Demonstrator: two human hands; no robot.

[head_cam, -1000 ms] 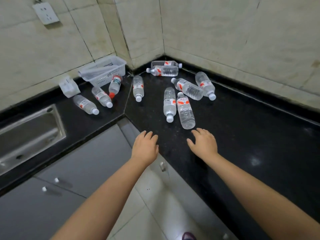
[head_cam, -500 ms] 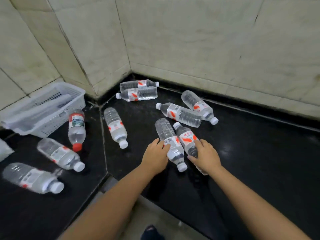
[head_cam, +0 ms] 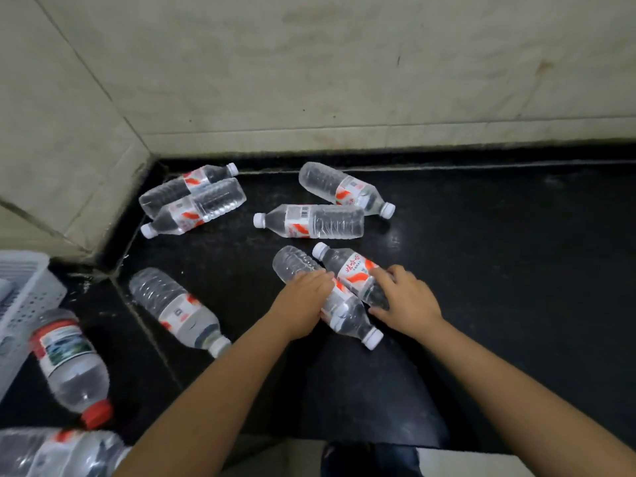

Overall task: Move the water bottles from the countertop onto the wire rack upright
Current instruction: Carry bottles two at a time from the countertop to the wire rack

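Clear plastic water bottles lie on their sides on the black worktop [head_cam: 499, 270], each with a white cap and a red-and-white label. The left hand [head_cam: 303, 304] has its fingers curled over the near bottle [head_cam: 347, 315]. The right hand [head_cam: 406, 301] wraps its fingers around the adjacent bottle [head_cam: 351, 270]. The two bottles touch, caps pointing opposite ways.

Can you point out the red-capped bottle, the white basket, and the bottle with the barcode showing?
red-capped bottle [head_cam: 70, 363]: head view, lower left, on its clear body below the label.
white basket [head_cam: 32, 297]: head view, left edge, on its perforated side wall.
barcode bottle [head_cam: 311, 221]: head view, centre, on its label.
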